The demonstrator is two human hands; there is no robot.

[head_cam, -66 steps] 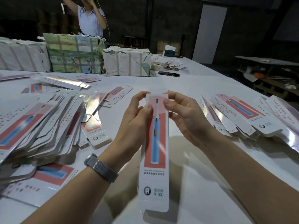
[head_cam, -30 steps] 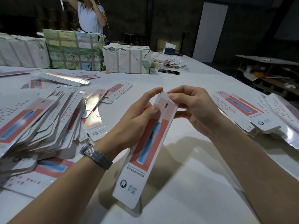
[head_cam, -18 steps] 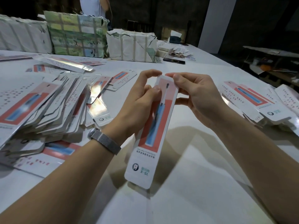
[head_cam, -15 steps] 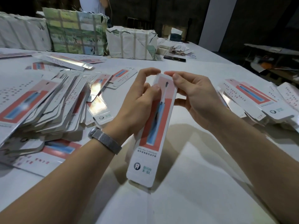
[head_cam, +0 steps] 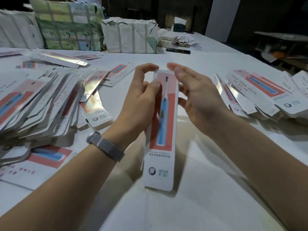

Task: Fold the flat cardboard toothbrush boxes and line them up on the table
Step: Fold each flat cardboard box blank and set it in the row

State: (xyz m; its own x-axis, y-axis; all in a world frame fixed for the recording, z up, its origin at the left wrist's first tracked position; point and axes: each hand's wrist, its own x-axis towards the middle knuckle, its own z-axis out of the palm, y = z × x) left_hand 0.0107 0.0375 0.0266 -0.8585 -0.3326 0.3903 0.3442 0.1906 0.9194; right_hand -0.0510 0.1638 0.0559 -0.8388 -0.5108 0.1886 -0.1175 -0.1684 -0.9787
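Box [head_cam: 162, 129] at frame centre: your left hand [head_cam: 141, 104] is pinching its top, your right hand [head_cam: 198, 99] is hovering spread beside it.

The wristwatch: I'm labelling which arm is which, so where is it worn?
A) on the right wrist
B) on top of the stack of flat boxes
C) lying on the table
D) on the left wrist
D: the wristwatch with its metal mesh band wraps the wrist just behind the left hand, which grips the toothbrush box.
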